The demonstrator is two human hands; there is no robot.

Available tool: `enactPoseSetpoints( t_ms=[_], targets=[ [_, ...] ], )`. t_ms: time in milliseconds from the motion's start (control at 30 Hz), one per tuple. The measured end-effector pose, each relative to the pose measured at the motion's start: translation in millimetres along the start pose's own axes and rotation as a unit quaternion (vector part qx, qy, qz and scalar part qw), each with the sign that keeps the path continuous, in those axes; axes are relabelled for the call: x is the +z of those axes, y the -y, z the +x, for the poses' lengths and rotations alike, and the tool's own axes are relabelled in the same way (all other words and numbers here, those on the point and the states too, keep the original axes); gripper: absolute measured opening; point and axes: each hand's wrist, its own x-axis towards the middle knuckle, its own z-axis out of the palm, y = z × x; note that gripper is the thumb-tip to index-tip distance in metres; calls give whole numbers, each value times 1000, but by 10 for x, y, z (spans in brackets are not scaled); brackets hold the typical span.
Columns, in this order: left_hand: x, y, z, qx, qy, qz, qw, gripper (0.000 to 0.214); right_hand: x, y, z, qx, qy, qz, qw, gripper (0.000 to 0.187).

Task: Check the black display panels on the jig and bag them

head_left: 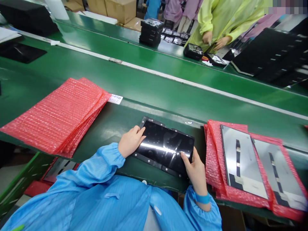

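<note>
A glossy black display panel (163, 146) with a dark perforated metal frame lies tilted on the green bench edge (108, 128), directly in front of me. My left hand (131, 141) grips its left edge, and my right hand (194, 168) holds its lower right edge with the thumb on the glass. To the left lies a stack of red bubble-wrap bags (56, 117). On the right, two silver-backed panels (240, 162) (279, 173) rest on red bubble-wrap bags.
A green conveyor belt (154, 86) with a white stripe runs behind the bench. Across it, a co-worker in a yellow-green gown (223, 22) handles dark items near stacked black trays (150, 32). Black panels (269, 54) lie at far right; cardboard boxes (120, 9) stand at the back.
</note>
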Motion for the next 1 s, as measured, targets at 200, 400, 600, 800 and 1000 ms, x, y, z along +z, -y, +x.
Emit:
enactPoseSetpoints(
  t_ms=[200,400,600,800,1000],
  targets=[
    [-91,-36,25,3,24,35,999,42,-80,61,31,9,54,-228,972,69],
    [-179,-64,72,28,18,91,995,40,-116,40,94,-182,-17,-347,920,52],
    [-134,43,110,93,-16,126,988,42,-179,22,116,-210,8,-301,930,45],
    [54,293,53,184,0,76,980,69,-245,22,30,-191,86,-306,929,82],
    [165,370,-12,138,45,37,989,97,-277,53,1,-184,86,-327,923,86]
  ],
)
